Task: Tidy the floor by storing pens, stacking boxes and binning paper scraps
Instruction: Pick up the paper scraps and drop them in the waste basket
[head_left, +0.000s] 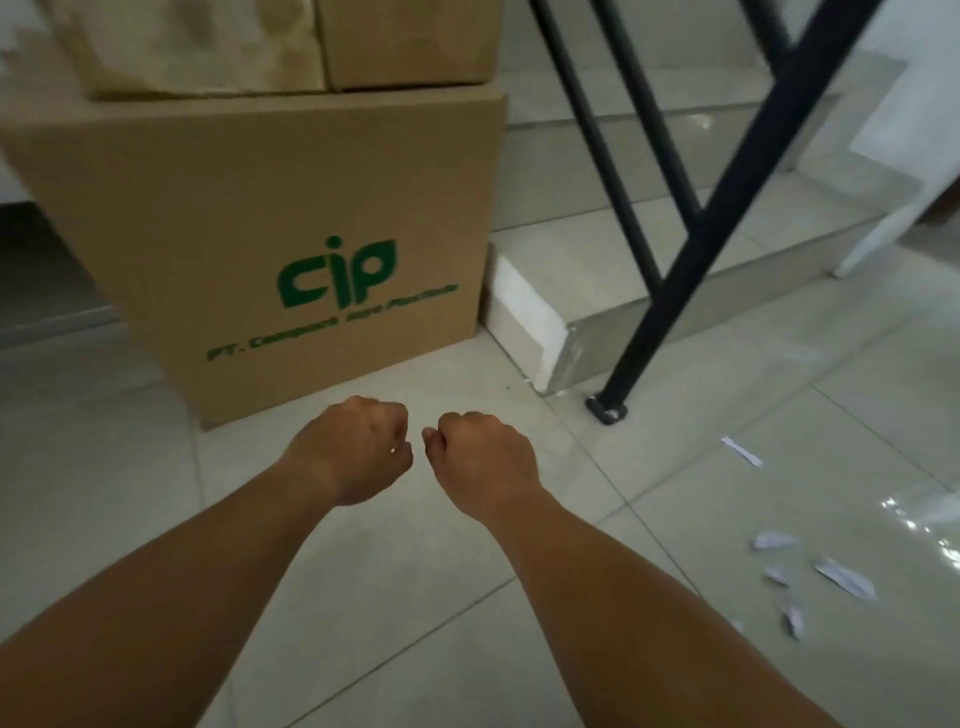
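A large brown cardboard box (291, 249) with a green "cip" logo stands on the tiled floor ahead. Two smaller brown boxes (270, 41) are stacked on top of it. My left hand (358, 452) and my right hand (480, 457) hover side by side just in front of the big box, both curled into loose fists with nothing in them. Several white paper scraps (810, 571) lie on the floor at the lower right, and one more strip of paper (742, 451) lies nearer the stair foot. No pens are in view.
A tiled stair step (597, 332) rises to the right of the boxes. A black metal railing (691, 249) slants down to a foot plate (607, 409) on the floor. Grey floor tiles (389, 597) spread under my arms.
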